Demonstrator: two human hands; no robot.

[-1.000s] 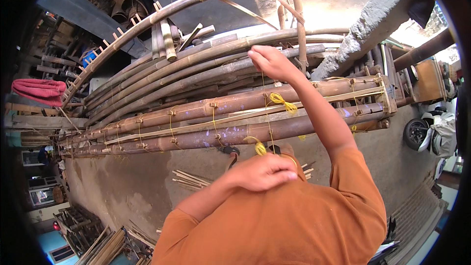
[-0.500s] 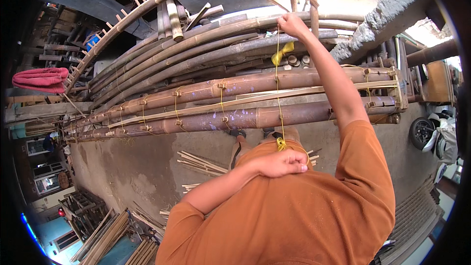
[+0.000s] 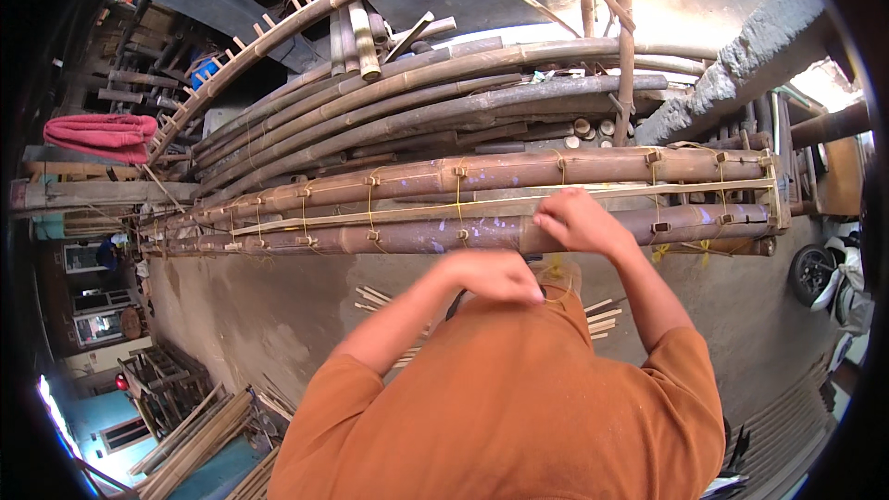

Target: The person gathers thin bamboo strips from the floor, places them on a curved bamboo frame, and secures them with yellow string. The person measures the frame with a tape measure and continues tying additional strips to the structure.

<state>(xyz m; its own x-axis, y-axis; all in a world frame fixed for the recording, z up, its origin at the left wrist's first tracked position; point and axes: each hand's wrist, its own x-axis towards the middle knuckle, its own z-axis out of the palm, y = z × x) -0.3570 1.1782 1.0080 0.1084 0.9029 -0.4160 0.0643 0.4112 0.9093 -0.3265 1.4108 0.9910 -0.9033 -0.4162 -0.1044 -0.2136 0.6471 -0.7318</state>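
Two hands [image 3: 495,275] [image 3: 582,222] curl, whether gripping anything I cannot tell, near two brown bamboo poles [image 3: 519,169] [image 3: 407,237].

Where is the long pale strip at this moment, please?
In the head view, the long pale strip runs from left of centre toward the right, between the upper brown pole and the lower brown pole, passing near the right hand.

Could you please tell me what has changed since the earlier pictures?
The right hand has come back from beyond the bamboo poles to the nearer pole; the left hand has moved forward. The yellow string no longer shows stretched upward. The poles stayed put.
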